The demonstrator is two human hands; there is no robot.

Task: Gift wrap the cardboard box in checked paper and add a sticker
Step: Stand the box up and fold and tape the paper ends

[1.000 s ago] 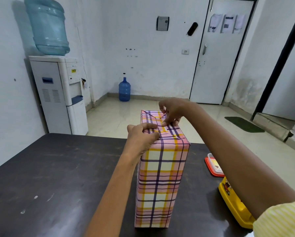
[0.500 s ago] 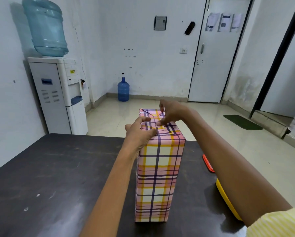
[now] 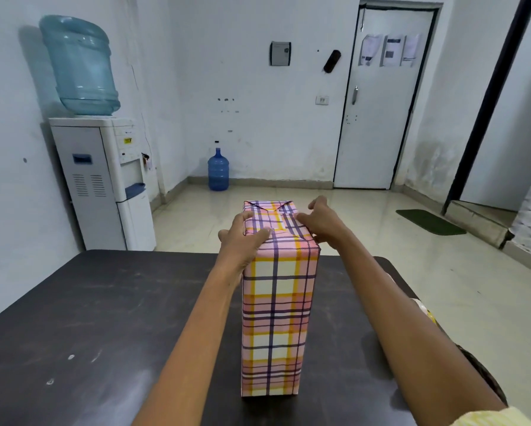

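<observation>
A tall box wrapped in pink, yellow and purple checked paper [image 3: 276,318] stands upright in the middle of the dark table [image 3: 89,318]. Its top end shows folded flaps meeting in a seam. My left hand [image 3: 242,238] grips the top left corner, thumb on the top face and fingers down the side. My right hand [image 3: 321,221] rests against the top right edge with fingertips on the folded flap. No sticker is visible on the paper.
A water dispenser with a large bottle [image 3: 101,179] stands past the table's far left corner. A blue water jug [image 3: 218,170] sits on the floor by the far wall, next to a white door [image 3: 377,118]. A green mat [image 3: 430,221] lies at right.
My right hand slid from the middle of the top fold to the right edge. My left thumb moved onto the top face. The view shifted, hiding the red and yellow items at right.
</observation>
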